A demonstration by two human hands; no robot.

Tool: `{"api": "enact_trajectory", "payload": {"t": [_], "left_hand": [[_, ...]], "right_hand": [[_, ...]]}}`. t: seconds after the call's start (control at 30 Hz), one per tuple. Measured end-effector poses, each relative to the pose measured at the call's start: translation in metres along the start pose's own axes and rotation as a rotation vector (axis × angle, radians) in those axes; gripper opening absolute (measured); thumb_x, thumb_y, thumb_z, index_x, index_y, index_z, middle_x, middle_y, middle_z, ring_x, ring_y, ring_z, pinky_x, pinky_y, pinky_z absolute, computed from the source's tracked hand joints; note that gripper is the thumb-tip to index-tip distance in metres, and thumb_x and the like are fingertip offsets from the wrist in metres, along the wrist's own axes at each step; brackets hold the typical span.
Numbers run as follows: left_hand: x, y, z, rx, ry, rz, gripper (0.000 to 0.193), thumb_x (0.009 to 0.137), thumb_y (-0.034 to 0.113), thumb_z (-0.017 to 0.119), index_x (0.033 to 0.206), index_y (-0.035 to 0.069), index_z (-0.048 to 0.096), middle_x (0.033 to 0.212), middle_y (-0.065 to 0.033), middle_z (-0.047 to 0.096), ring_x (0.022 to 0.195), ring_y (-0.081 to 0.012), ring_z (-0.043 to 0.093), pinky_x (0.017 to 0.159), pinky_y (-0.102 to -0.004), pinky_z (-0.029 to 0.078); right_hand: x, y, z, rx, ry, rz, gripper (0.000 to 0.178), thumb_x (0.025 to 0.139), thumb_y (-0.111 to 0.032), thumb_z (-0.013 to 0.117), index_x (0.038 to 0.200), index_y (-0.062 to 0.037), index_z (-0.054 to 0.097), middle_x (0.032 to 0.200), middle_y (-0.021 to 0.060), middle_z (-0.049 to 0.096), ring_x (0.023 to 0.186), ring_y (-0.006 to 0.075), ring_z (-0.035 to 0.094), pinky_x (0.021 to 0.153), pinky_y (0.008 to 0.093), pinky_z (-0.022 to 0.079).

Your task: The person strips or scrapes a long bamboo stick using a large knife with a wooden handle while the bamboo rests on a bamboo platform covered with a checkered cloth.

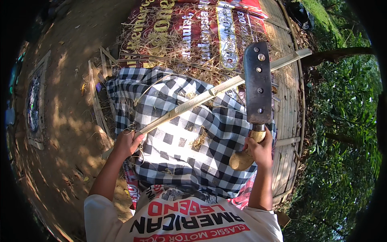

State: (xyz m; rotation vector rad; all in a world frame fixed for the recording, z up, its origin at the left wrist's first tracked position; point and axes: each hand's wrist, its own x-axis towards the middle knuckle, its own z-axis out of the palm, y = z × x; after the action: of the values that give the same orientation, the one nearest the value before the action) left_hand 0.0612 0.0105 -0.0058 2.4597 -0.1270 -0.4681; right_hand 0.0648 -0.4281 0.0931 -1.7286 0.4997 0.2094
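My left hand is closed round the near end of a long, pale bamboo strip. The strip slants up to the right across my lap. In my right hand is a cleaver, held by its curved wooden handle. Its broad dark blade, dotted with several round studs or holes, points away from me and passes over the strip toward its far end, hiding part of it. Whether blade and strip touch I cannot tell. A black-and-white checked cloth covers my lap, with a few shavings on it.
Ahead lies a dark red printed banner strewn with thin shavings. Bamboo slats form a platform at the right, edged by green plants. Loose split pieces rest on the left, beside bare earth with a framed rectangular pit.
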Motion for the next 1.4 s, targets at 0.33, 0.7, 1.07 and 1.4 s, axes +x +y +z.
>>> {"api": "enact_trajectory", "payload": {"t": [0.33, 0.7, 1.07, 1.4], "left_hand": [[0.0, -0.007, 0.002, -0.028, -0.044, -0.029, 0.052, 0.092, 0.046, 0.06, 0.071, -0.002, 0.061, 0.064, -0.0242, 0.058, 0.064, -0.0435, 0.06, 0.057, -0.0475, 0.046], [0.0, -0.009, 0.006, 0.012, 0.012, 0.026, 0.053, 0.092, 0.048, 0.058, 0.077, -0.002, 0.061, 0.068, -0.0253, 0.06, 0.067, -0.0442, 0.061, 0.059, -0.048, 0.047], [0.0, 0.004, 0.0, 0.095, 0.001, -0.045, 0.057, 0.091, 0.051, 0.059, 0.069, -0.002, 0.059, 0.061, -0.0229, 0.057, 0.061, -0.0413, 0.06, 0.057, -0.0477, 0.046], [-0.002, 0.016, -0.005, 0.118, 0.003, -0.015, 0.055, 0.094, 0.046, 0.056, 0.066, -0.002, 0.056, 0.062, -0.024, 0.058, 0.061, -0.042, 0.06, 0.056, -0.0472, 0.046]], "right_hand": [[-0.01, -0.008, 0.009, -0.029, -0.081, 0.042, 0.032, 0.073, 0.006, 0.063, 0.104, 0.0029, 0.054, 0.07, 0.0033, 0.057, 0.054, 0.0106, 0.057, 0.048, 0.0242, 0.045], [-0.018, 0.0, 0.023, -0.139, -0.16, 0.008, 0.032, 0.067, 0.002, 0.062, 0.098, 0.0043, 0.057, 0.073, 0.0065, 0.06, 0.062, 0.013, 0.057, 0.059, 0.028, 0.047], [-0.012, 0.013, 0.018, -0.085, -0.021, 0.023, 0.038, 0.07, 0.008, 0.058, 0.108, 0.0051, 0.054, 0.07, 0.0056, 0.057, 0.051, 0.0143, 0.058, 0.047, 0.0281, 0.048], [-0.011, 0.031, 0.033, -0.046, -0.11, 0.013, 0.043, 0.068, 0.012, 0.059, 0.111, 0.0072, 0.053, 0.068, 0.0048, 0.056, 0.053, 0.0138, 0.058, 0.048, 0.0276, 0.047]]}}
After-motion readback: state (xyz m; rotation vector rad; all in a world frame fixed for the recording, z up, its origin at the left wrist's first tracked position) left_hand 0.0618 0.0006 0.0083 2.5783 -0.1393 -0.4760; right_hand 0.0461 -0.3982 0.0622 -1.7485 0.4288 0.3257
